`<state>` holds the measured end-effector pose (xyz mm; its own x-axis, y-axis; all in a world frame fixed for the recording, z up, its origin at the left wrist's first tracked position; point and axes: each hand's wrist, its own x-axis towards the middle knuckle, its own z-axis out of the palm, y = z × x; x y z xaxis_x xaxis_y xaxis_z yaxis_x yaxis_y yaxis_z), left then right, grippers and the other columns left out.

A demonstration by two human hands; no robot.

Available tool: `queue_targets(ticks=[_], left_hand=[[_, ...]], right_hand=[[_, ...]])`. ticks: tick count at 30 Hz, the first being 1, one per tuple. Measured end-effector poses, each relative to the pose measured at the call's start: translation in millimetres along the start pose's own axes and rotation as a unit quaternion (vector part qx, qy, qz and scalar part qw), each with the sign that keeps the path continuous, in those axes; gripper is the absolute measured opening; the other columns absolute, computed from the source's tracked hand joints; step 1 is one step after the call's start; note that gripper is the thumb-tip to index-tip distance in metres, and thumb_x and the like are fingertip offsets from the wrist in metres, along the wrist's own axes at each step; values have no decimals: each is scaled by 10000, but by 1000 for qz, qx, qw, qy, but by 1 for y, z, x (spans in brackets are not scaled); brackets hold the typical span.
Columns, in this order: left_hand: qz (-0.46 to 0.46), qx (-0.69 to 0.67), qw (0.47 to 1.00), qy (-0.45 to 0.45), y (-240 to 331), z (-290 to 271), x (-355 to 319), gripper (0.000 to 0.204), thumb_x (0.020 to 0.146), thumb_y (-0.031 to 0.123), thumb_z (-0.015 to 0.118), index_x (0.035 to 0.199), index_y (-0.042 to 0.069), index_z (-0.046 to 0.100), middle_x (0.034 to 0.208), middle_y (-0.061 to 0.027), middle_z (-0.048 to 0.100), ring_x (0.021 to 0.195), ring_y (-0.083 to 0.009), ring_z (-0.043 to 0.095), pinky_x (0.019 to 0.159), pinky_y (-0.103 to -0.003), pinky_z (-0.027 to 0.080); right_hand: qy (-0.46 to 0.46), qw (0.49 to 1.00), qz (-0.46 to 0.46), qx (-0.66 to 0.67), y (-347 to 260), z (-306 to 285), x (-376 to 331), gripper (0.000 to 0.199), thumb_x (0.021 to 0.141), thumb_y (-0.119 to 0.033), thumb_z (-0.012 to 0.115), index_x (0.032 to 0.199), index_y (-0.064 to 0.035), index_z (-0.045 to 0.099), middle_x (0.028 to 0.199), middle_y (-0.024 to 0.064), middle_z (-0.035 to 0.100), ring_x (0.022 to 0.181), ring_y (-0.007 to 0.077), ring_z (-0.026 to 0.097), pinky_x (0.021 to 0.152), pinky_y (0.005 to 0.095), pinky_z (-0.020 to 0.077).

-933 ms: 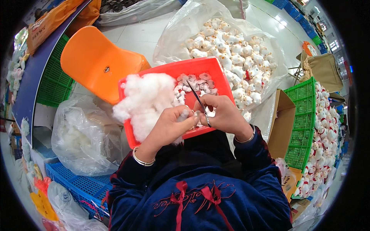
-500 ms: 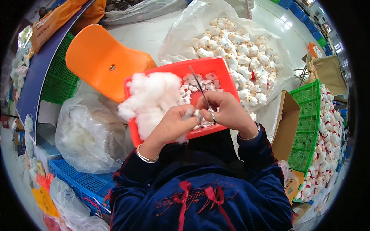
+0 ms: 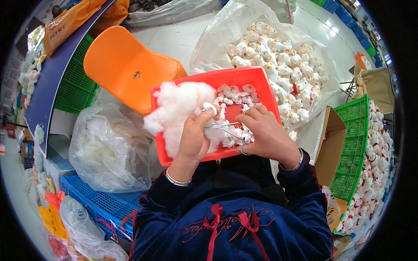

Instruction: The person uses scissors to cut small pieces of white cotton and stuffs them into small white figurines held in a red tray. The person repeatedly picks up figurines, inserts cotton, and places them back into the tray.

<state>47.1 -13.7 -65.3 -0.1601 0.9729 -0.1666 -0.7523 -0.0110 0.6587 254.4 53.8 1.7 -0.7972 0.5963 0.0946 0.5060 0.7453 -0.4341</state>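
Left hand pinches a small white piece above the middle of the red tray; right hand, apart from it, grips scissors by the loops, their long axis lying across the tray, tips nearest the left hand.

I see my hands in bright, even light with only soft shadows, the white stuffing looking almost washed out, glare spotting the glossy floor at upper right, and fisheye distortion bending straight edges toward a black rim.
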Motion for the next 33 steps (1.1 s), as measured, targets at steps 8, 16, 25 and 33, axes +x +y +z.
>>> queue_targets(ticks=[8, 16, 25, 33], left_hand=[[39, 78, 995, 44, 14, -25, -4, 205, 962, 12, 675, 1167, 22, 681, 1044, -34, 681, 848, -99, 592, 789, -242, 504], [39, 183, 982, 4, 12, -17, -8, 245, 958, 22, 709, 1203, 13, 688, 1028, -37, 713, 862, -87, 622, 792, -224, 517], [35, 203, 979, -2, 4, -14, -9, 245, 978, 30, 692, 1219, -12, 682, 1078, -88, 729, 956, -152, 710, 855, -290, 600], [31, 164, 986, 25, 6, 1, -11, 181, 1000, 100, 698, 1133, -17, 733, 943, -56, 726, 835, -97, 682, 744, -243, 566]], right_hand=[[-14, 992, 46, 114, 18, -29, -22, 254, 713, -123, 821, 940, -43, 738, 762, 86, 649, 786, 292, 619, 736, 404, 494], [19, 995, 100, 19, 14, -33, -32, 281, 722, -177, 852, 959, -81, 736, 857, 67, 663, 899, 290, 617, 814, 414, 473], [5, 999, 51, 12, 9, -19, -30, 254, 750, -206, 829, 961, -96, 741, 868, 60, 660, 926, 285, 607, 818, 418, 477], [-1, 998, 63, 20, 8, -18, -28, 274, 742, -198, 839, 975, -85, 750, 870, 72, 671, 906, 296, 616, 799, 415, 486]])
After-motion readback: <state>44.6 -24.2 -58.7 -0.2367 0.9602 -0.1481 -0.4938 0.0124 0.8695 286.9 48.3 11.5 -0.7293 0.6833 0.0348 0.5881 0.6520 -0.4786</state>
